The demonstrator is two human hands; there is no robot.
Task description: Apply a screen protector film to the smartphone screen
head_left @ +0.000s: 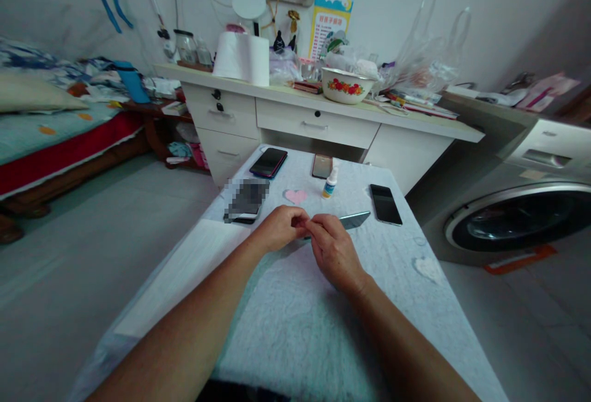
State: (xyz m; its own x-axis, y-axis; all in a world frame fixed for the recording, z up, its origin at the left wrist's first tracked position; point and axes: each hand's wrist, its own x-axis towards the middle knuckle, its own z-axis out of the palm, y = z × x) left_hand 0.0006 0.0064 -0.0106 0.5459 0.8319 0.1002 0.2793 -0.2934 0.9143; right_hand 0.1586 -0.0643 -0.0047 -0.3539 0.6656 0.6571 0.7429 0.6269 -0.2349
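Observation:
My left hand (pixel 281 228) and my right hand (pixel 333 248) meet at the middle of the white-covered table (pixel 295 316), fingers closed. Between them they hold a dark phone (pixel 353 220) by its near end; its far end sticks out to the right, tilted a little above the cloth. My left fingertips pinch at the phone's edge next to my right thumb. A pink heart-shaped piece (pixel 295 196) lies just beyond my hands. A small white bottle with a blue label (pixel 330 183) stands upright beside it.
More phones lie on the table: one at the right (pixel 385 204), one at the far left (pixel 268 162), a brownish one (pixel 322 166) at the far edge, one blurred (pixel 245 202). A desk (pixel 318 119) with a flowered bowl (pixel 346 85) stands behind. A washing machine (pixel 521 205) is right, a bed (pixel 50 125) left.

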